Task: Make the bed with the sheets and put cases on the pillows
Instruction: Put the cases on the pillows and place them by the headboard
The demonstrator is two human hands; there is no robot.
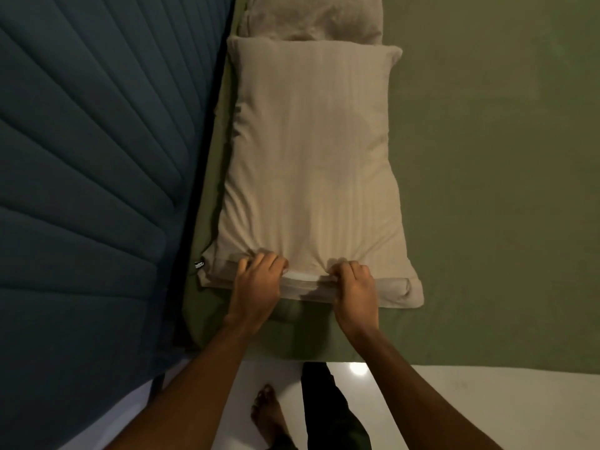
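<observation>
A beige pillow in its case (311, 157) lies lengthwise on the olive green sheet (487, 157) beside the headboard. Its open end faces me at the bed's near edge. My left hand (258, 284) and my right hand (354, 287) both grip the open hem of the pillowcase (305, 284), fingers curled into the fabric, a hand's width apart. A strip of lighter inner fabric shows between them. A second beige pillow (311, 17) lies beyond the first, at the top of the view.
A dark blue padded headboard (91, 173) runs along the left. The white floor (487, 407) lies below the bed's edge, with my bare foot (269, 414) and dark trouser leg (328, 414) on it. The green sheet spreads flat to the right.
</observation>
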